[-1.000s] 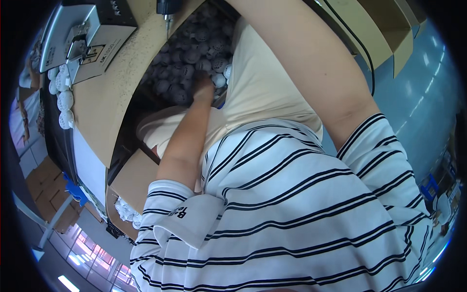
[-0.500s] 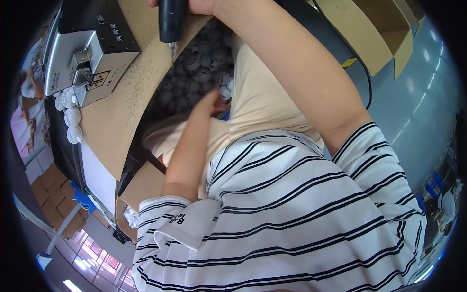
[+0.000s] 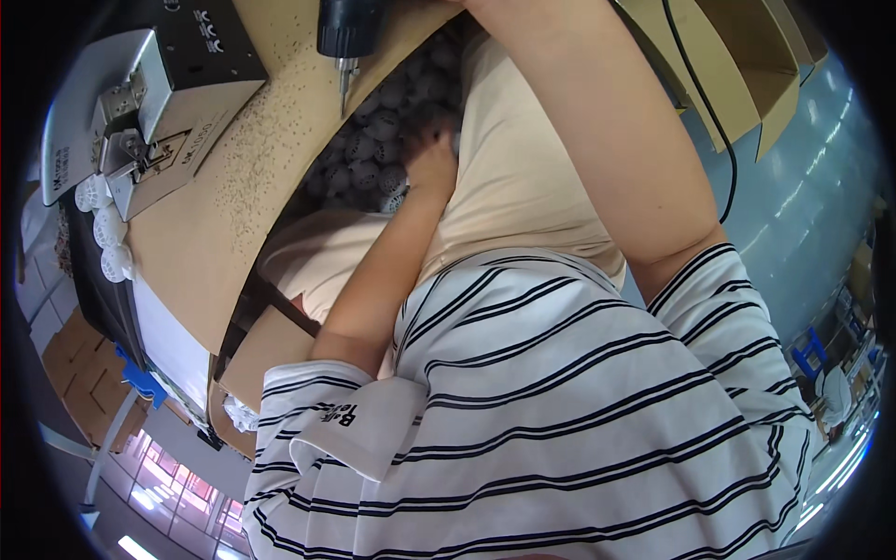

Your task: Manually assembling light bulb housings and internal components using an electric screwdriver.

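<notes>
Pale balls heaped by the lap, below the surface edge. Left hand in among them, too blurred to tell how open or whether gripping. Right hand out of frame.

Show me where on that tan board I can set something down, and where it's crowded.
The tan board is barest at its lower end, between the machine, the white ball row and its own curved edge. Crowded: the stretch between machine and screwdriver, strewn with small specks, and past that edge, where the left hand is among piled balls.
</notes>
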A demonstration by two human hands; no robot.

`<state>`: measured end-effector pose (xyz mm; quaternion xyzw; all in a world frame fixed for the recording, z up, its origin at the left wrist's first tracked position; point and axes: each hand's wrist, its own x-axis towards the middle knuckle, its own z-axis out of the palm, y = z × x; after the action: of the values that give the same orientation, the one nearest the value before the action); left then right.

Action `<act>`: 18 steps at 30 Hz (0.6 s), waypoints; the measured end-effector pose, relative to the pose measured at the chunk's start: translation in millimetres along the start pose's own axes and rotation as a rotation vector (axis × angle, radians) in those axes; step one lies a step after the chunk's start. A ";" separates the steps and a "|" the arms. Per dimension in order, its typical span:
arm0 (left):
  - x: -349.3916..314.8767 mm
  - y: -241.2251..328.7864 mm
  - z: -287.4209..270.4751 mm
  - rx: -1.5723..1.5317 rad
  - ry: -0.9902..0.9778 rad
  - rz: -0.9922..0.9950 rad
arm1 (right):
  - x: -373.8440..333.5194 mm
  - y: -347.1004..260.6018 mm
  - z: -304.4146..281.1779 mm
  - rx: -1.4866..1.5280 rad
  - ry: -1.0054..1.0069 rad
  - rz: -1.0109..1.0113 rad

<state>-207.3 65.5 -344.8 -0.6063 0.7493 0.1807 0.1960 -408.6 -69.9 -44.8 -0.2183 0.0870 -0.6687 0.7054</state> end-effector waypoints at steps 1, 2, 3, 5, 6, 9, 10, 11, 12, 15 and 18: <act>1.7 -3.9 3.0 0.043 0.135 0.180 | -7.7 -9.6 12.0 0.010 -0.001 0.013; 3.9 -8.6 5.5 0.086 0.271 0.359 | -15.8 -18.5 24.5 0.020 -0.002 0.028; 6.7 -14.0 7.5 0.129 0.409 0.535 | -25.5 -28.2 39.2 0.030 -0.005 0.044; 29.6 -16.7 8.7 0.373 0.251 0.572 | -17.6 -16.5 22.8 -0.016 0.038 0.075; 37.4 -23.5 2.4 0.366 0.254 0.585 | -7.0 -5.3 7.7 -0.049 0.074 0.116; 57.2 -53.9 -11.7 0.288 0.391 0.781 | 15.2 14.3 -14.9 -0.109 0.142 0.206; 63.7 -58.7 -10.4 0.250 0.422 0.733 | 18.2 17.0 -15.5 -0.150 0.128 0.176; 71.9 -59.9 -10.1 0.246 0.420 0.732 | 20.3 19.4 -15.5 -0.190 0.114 0.149; 82.3 -58.8 -10.5 0.122 0.456 0.661 | 22.2 21.2 -15.3 -0.231 0.098 0.121; 116.4 -65.3 -35.9 0.077 0.460 0.622 | 26.0 20.2 -27.4 -0.233 0.105 0.110; 138.9 -79.2 -36.8 0.169 0.428 0.599 | 27.3 20.4 -36.3 -0.061 0.135 0.168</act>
<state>-158.5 -85.4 -387.1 -0.3659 0.9296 0.0368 0.0229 -402.6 -103.4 -81.1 -0.1862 0.1726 -0.6176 0.7444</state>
